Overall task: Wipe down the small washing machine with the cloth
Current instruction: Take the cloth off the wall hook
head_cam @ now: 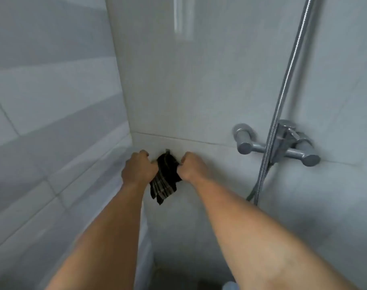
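Head view looks into a tiled shower corner, and from where I stand the dark plaid cloth [164, 177] hangs against the wall tile [178, 91] from what looks like a small hook [167, 151] at its top edge, though that fitting is too small and blurred to be sure of; I would guess it is kept there to dry between uses, within easy reach, which would explain why both arms stretch up to it; the left hand [139, 169] is curled into a loose fist on the cloth's left side, fingers wrapped into the fabric near the top; the right hand [192, 166] is likewise closed, pinching the upper right edge, knuckles toward the wall; the two hands sit just apart with the bunched cloth between them, its lower corners dangling free below; the grip reads to me as lifting it off or hanging it on, and I cannot tell which; the small washing machine is not in sight anywhere here; to the right a chrome mixer tap [283, 145] juts from the wall with a shower hose [283, 97] running up past it, well clear of both hands.
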Demonstrator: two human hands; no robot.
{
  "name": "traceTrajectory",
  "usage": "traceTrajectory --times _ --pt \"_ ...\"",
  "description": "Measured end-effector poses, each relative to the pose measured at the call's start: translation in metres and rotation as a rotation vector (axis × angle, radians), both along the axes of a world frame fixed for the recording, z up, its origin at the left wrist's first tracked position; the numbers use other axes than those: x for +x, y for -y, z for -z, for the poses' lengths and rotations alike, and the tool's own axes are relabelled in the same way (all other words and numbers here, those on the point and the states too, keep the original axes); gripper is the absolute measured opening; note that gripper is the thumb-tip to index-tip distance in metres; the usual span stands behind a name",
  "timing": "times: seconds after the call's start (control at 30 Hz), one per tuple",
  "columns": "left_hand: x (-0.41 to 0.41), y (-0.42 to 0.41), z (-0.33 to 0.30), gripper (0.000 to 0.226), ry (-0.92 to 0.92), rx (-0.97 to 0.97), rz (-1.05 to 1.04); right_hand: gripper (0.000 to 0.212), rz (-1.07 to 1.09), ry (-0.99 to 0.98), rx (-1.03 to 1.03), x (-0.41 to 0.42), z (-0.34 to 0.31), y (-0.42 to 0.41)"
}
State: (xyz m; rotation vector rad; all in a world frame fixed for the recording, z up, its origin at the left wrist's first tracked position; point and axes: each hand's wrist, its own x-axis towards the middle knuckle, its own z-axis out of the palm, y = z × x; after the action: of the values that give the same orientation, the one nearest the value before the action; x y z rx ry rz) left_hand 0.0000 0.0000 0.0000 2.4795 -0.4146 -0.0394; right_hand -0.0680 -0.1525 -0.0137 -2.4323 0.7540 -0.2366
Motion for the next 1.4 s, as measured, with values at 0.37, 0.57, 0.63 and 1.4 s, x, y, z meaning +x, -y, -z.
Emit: traceTrajectory --times 0.37,0.57,0.63,1.4 --pt "0.044 0.015 0.109 0.084 -0.827 -0.876 -0.182 0.017 0.229 0.465 0.358 0.036 0.099 -0.02" --pt "0.026 0.004 0.084 0.031 -0.792 -0.952 -0.101 0.025 0.104 0.655 0.55 0.019 0.058 -0.022" --pt "0.016 -0.001 0.079 0.029 -0.773 -0.958 -0.057 0.021 0.06 0.684 0.812 0.005 0.038 -0.024" --pt "-0.309 -0.026 0.355 0.034 -0.982 -0.545 0.646 0.024 0.119 0.05 0.937 -0.363 0.28 0.02"
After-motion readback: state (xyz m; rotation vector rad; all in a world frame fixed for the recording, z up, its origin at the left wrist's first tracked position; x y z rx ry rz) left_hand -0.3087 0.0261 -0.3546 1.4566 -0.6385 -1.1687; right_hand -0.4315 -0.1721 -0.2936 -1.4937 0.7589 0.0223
